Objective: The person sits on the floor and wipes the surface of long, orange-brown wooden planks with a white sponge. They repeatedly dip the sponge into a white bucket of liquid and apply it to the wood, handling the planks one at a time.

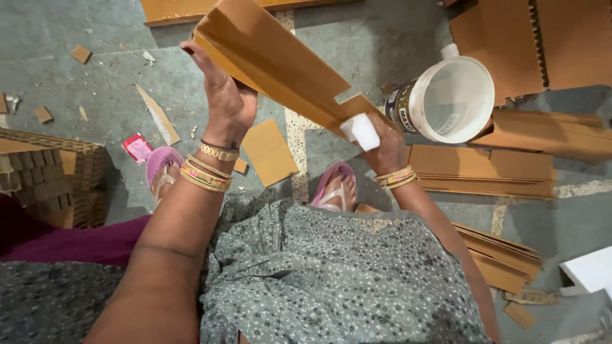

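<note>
A long folded brown cardboard piece slants from the upper middle down to the right, above the floor. My left hand holds its underside near the upper end, fingers wrapped around the edge. My right hand grips a small white block and presses it against the lower end of the cardboard, beside a notch cut in it. Both wrists carry gold bangles.
A white plastic bucket lies tilted just right of my right hand. Flat cardboard strips are stacked on the right, and corrugated stacks stand at the left. Cardboard scraps and a small red packet litter the grey floor. My feet wear pink sandals.
</note>
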